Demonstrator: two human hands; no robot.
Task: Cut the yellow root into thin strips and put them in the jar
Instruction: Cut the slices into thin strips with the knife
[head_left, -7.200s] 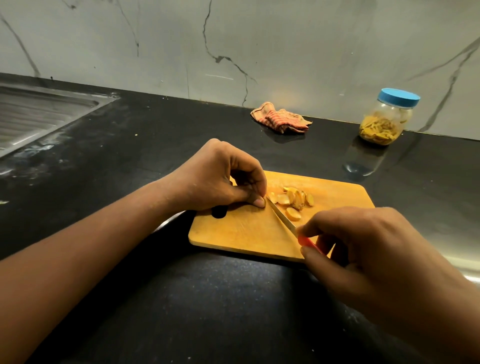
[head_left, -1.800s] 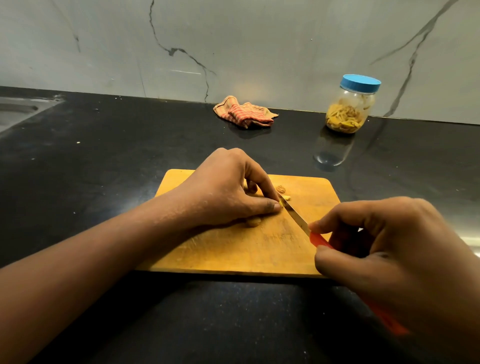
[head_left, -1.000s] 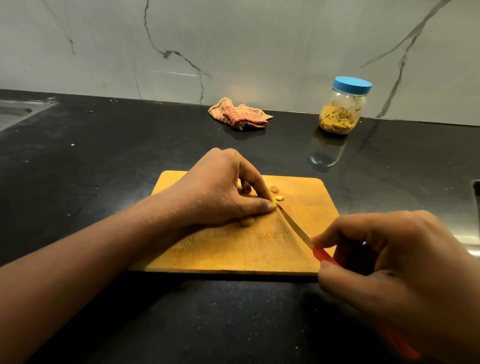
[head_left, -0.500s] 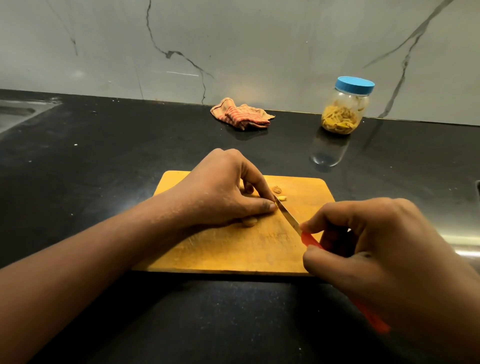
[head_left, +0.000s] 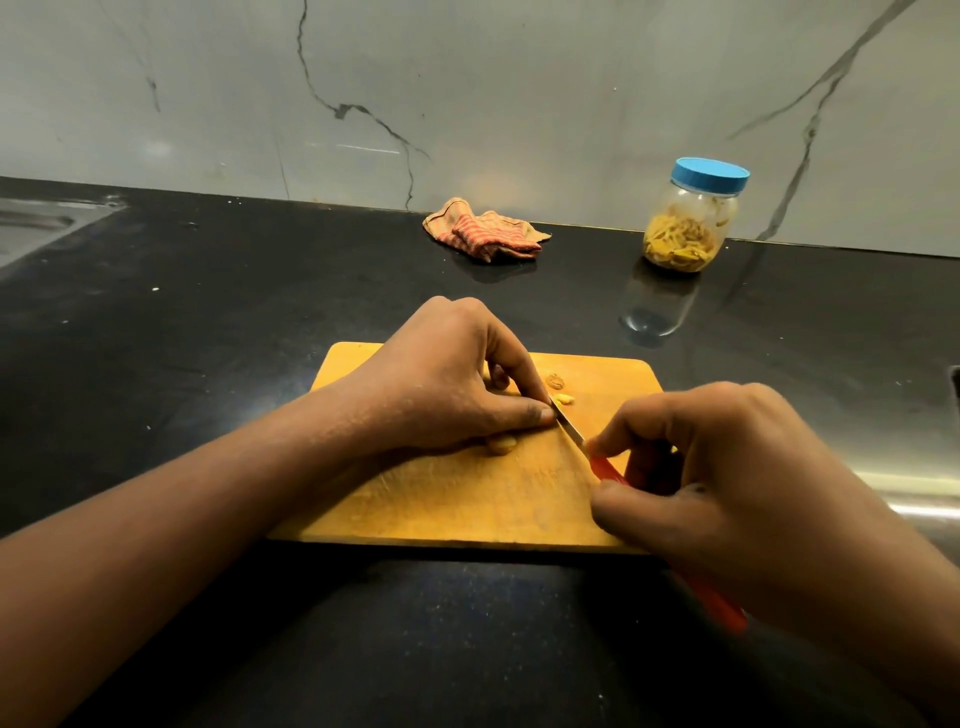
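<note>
Mid-cut | left hand (head_left: 441, 384) pinned yellow root (head_left: 501, 443) | right hand (head_left: 727, 483) gripped knife (head_left: 571, 430) | root small, firm (likely slippery), best held near blade

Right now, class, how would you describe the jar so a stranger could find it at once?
Start at the black counter and follow the marble wall to the right. There stands the jar, beyond the chopping board and right of the striped cloth. It alone is clear, with a blue lid and yellow strips inside.

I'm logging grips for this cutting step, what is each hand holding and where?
Right hand grips the knife by its red handle. Left hand pins yellow root pieces to the cutting board with its fingertips.
</note>
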